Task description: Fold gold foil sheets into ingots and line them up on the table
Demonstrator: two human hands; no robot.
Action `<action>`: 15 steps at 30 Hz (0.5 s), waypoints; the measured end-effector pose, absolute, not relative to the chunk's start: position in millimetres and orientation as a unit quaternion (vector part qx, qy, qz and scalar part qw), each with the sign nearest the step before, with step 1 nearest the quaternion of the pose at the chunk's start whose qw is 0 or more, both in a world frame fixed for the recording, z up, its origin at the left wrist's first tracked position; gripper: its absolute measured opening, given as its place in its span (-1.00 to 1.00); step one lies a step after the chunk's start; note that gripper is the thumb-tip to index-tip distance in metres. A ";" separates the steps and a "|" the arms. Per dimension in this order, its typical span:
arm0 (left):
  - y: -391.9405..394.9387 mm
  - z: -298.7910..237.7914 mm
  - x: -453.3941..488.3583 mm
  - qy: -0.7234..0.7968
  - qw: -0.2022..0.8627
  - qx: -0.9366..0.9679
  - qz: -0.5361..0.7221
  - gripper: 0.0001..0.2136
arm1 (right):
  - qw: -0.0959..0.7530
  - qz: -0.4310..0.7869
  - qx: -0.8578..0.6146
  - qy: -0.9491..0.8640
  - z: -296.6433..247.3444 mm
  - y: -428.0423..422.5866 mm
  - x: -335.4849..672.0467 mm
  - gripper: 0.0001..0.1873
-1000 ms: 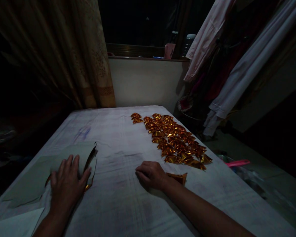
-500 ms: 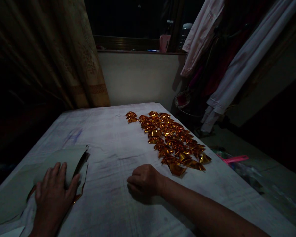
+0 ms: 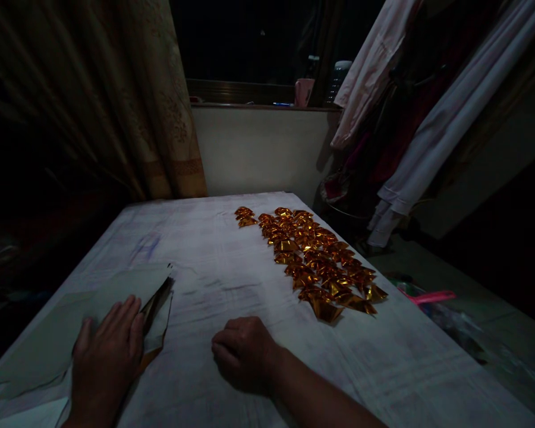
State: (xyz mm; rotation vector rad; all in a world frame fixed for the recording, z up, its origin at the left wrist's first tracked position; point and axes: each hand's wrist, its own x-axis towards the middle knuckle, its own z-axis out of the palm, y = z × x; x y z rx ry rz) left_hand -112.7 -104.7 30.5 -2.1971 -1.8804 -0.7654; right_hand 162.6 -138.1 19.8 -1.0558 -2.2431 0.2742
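My left hand point(image 3: 104, 356) lies flat with its fingers stretched out on a stack of pale sheets point(image 3: 57, 333) whose gold undersides show at the curled right edge. My right hand point(image 3: 245, 351) rests on the white table point(image 3: 214, 261) as a loose fist, fingers curled under, and nothing shows in it. Several folded gold foil pieces point(image 3: 312, 261) lie in a long cluster on the table's right side. The nearest folded piece point(image 3: 325, 309) sits at the cluster's near end, apart from my right hand.
A curtain point(image 3: 160, 107) hangs at the back left. On the window sill stand a pink cup point(image 3: 304, 92) and a bottle point(image 3: 339, 74). Clothes point(image 3: 410, 119) hang at the right. A pink object point(image 3: 428, 295) lies on the floor right of the table.
My right hand let go of a folded gold piece at the near end of the cluster, then drew back left toward me. My left hand stayed on the sheets.
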 end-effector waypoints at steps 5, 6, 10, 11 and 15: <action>-105.5 38.3 -108.5 -0.620 0.140 -0.726 -0.262 -0.61 | 0.358 0.171 -0.430 -0.811 17.1 -138.1 166.7 -0.77; -105.4 39.1 -108.6 -0.623 0.143 -0.719 -0.271 -0.63 | 0.366 0.181 -0.431 -0.805 16.8 -137.3 166.8 -0.77; -103.8 40.8 -107.9 -0.635 0.132 -0.698 -0.302 -0.67 | 0.400 0.228 -0.432 -0.775 14.7 -134.7 166.8 -0.77; -103.2 40.9 -107.4 -0.640 0.126 -0.692 -0.311 -0.68 | 0.408 0.242 -0.434 -0.766 14.3 -134.3 167.0 -0.77; -101.3 42.2 -104.7 -0.678 0.056 -0.643 -0.352 -0.74 | 0.418 0.283 -0.440 -0.743 15.4 -134.0 167.5 -0.77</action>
